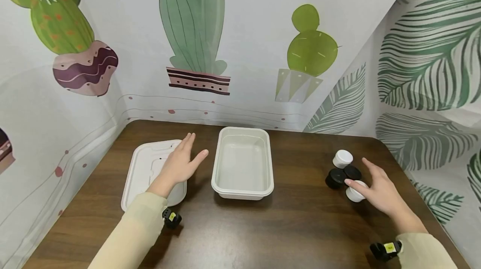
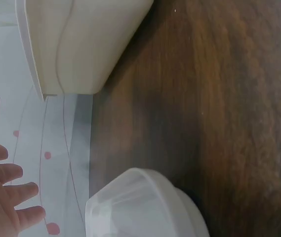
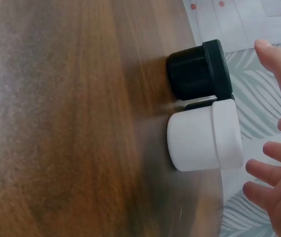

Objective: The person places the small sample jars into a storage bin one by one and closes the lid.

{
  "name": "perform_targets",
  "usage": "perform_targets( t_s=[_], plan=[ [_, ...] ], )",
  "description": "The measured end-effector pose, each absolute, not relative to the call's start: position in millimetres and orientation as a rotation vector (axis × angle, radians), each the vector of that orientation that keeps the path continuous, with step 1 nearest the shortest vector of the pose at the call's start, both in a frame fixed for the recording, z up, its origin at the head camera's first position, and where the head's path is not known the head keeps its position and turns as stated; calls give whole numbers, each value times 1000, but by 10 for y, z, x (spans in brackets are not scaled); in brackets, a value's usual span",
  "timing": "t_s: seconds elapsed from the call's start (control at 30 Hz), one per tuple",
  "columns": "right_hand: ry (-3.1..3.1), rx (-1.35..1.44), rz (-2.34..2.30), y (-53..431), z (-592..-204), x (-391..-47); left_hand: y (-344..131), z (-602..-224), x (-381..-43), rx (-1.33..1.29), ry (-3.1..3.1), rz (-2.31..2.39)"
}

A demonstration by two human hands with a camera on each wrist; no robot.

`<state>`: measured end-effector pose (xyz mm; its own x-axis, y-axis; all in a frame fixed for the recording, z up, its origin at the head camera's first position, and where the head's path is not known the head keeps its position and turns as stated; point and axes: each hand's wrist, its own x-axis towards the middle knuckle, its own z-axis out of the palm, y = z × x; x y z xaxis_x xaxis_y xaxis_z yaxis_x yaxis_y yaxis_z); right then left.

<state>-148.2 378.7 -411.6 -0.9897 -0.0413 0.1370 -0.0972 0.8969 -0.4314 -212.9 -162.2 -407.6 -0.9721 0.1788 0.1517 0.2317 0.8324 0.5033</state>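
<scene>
My left hand [image 1: 178,166] hovers over the right part of a white rectangular lid [image 1: 140,177], fingers extended and thumb spread, holding nothing. To its right, a pale rectangular food container [image 1: 242,164] stands open-topped on the table; its side wall [image 2: 86,44] fills the upper left of the left wrist view. My right hand [image 1: 383,189] is beside a cluster of small jars, its thumb near the closer white jar [image 1: 354,194] and its fingers spread loosely. Two black jars [image 1: 335,178] and another white jar [image 1: 343,159] stand with it. In the right wrist view, a gap shows between the hand and the white jar [image 3: 202,138].
The brown wooden table [image 1: 300,227] meets a cloth backdrop [image 1: 255,52] printed with cacti and leaves. The jars stand near the table's right edge, the lid near its left. A black wrist camera [image 1: 171,217] sits at my left sleeve, another [image 1: 385,251] at my right.
</scene>
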Motion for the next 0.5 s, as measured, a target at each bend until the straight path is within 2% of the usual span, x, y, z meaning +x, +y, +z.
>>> perform_targets(
  t_s=[0.5],
  plan=[
    [-2923,59,699,3796,-4230,-1433,-1536,-4098,-2125,-298,-2867,-1085]
  ],
)
